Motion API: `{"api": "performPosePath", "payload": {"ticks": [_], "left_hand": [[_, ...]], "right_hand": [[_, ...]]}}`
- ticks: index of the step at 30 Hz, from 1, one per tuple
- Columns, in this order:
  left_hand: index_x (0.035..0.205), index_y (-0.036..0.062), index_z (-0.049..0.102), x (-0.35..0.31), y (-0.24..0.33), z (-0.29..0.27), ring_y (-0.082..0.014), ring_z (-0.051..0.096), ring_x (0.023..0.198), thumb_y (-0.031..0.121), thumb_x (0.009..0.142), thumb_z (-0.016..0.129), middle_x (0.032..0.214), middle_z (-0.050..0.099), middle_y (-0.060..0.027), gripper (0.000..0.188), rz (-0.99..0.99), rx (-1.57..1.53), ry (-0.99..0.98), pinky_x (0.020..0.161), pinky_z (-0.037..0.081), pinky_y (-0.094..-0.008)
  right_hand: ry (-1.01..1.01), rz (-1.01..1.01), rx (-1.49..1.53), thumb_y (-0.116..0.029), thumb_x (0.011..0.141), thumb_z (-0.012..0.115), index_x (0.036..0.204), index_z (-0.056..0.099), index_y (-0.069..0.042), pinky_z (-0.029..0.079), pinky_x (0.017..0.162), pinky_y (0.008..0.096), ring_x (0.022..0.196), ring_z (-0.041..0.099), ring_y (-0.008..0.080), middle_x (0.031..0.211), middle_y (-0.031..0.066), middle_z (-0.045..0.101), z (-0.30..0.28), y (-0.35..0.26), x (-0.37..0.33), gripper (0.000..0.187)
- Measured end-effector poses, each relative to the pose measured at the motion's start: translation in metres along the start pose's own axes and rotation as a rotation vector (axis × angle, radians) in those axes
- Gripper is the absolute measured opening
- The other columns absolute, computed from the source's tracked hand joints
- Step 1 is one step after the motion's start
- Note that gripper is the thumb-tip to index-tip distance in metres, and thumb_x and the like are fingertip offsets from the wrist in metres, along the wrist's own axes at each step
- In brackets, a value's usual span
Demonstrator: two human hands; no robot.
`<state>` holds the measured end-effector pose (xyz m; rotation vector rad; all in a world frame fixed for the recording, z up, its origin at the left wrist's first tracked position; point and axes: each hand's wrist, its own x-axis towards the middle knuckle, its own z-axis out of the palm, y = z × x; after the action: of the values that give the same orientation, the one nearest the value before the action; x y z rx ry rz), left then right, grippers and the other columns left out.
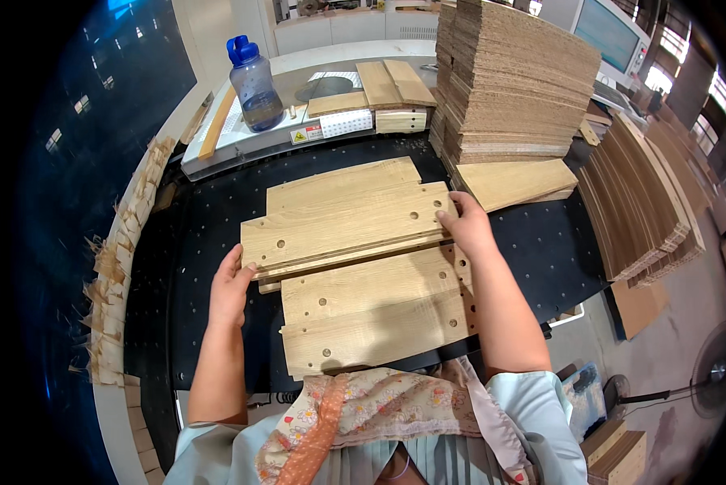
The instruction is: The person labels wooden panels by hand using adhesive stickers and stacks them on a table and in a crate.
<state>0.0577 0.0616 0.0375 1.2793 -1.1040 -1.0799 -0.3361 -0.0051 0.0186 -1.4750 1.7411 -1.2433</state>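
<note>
A light wood-grain board (pixel 347 225) with drilled round holes spans between my hands, with at least one more board edge showing beneath it. My left hand (pixel 230 289) grips its left end, thumb near the front corner. Around the right end my right hand (pixel 470 228) is closed, its thumb on the top face beside the holes. Nearer to me lie drilled boards (pixel 379 311) side by side, partly under the held board's front edge. Behind the held board, another pale board (pixel 338 179) lies partly covered.
A black dotted work surface (pixel 217 323) lies under the boards. A tall stack of brown panels (pixel 524 89) stands at the back right, with more panels (pixel 637 202) further right. A blue-capped water bottle (pixel 258 93) stands on the machine ledge. A fan (pixel 714 370) is at lower right.
</note>
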Motion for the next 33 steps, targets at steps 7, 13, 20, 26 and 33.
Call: {"api": "performPosePath", "payload": {"ticks": [7, 13, 20, 26, 33], "left_hand": [[0.133, -0.0073, 0.036, -0.039, -0.027, 0.009, -0.0223, 0.049, 0.116, 0.002, 0.086, 0.052, 0.125, 0.053, -0.0163, 0.051, -0.172, -0.035, -0.161, 0.099, 0.037, -0.0334], [0.132, -0.0069, 0.036, -0.037, -0.044, 0.017, -0.0208, 0.047, 0.117, 0.002, 0.084, 0.054, 0.128, 0.049, -0.0167, 0.052, -0.136, 0.044, -0.200, 0.099, 0.036, -0.0315], [0.115, -0.0043, 0.053, -0.026, -0.053, 0.008, -0.0143, 0.053, 0.085, 0.004, 0.082, 0.054, 0.102, 0.060, -0.0081, 0.034, -0.163, 0.111, -0.201, 0.076, 0.040, -0.0275], [0.115, -0.0007, 0.054, -0.045, -0.032, -0.004, -0.0130, 0.058, 0.091, 0.008, 0.082, 0.051, 0.104, 0.062, -0.0072, 0.034, -0.017, -0.014, -0.192, 0.080, 0.044, -0.0253], [0.125, -0.0041, 0.047, -0.086, -0.003, -0.002, -0.0165, 0.053, 0.109, -0.002, 0.084, 0.048, 0.117, 0.058, -0.0105, 0.041, -0.104, -0.011, -0.310, 0.098, 0.035, -0.0299]], "right_hand": [[-0.014, 0.113, -0.070, -0.012, 0.077, 0.071, 0.118, 0.052, 0.000, 0.048, 0.083, 0.0323, 0.096, 0.062, 0.0247, 0.106, 0.0162, 0.063, -0.044, 0.050, -0.055, 0.046], [-0.047, 0.258, -0.105, -0.031, 0.073, 0.072, 0.124, 0.047, 0.004, 0.049, 0.082, 0.0345, 0.094, 0.062, 0.0284, 0.100, 0.0212, 0.064, -0.052, 0.056, -0.058, 0.067], [-0.099, 0.211, -0.278, -0.034, 0.078, 0.067, 0.107, 0.057, 0.003, 0.046, 0.088, 0.0393, 0.102, 0.058, 0.0374, 0.104, 0.0252, 0.061, -0.036, 0.031, -0.052, 0.048], [-0.042, 0.069, -0.166, -0.032, 0.079, 0.067, 0.115, 0.054, 0.001, 0.046, 0.086, 0.0392, 0.100, 0.058, 0.0381, 0.103, 0.0253, 0.061, -0.047, -0.020, -0.065, 0.051], [-0.025, 0.071, -0.194, -0.030, 0.077, 0.069, 0.115, 0.054, 0.001, 0.049, 0.080, 0.0385, 0.093, 0.062, 0.0364, 0.098, 0.0237, 0.063, -0.078, -0.002, -0.107, 0.051]]}}
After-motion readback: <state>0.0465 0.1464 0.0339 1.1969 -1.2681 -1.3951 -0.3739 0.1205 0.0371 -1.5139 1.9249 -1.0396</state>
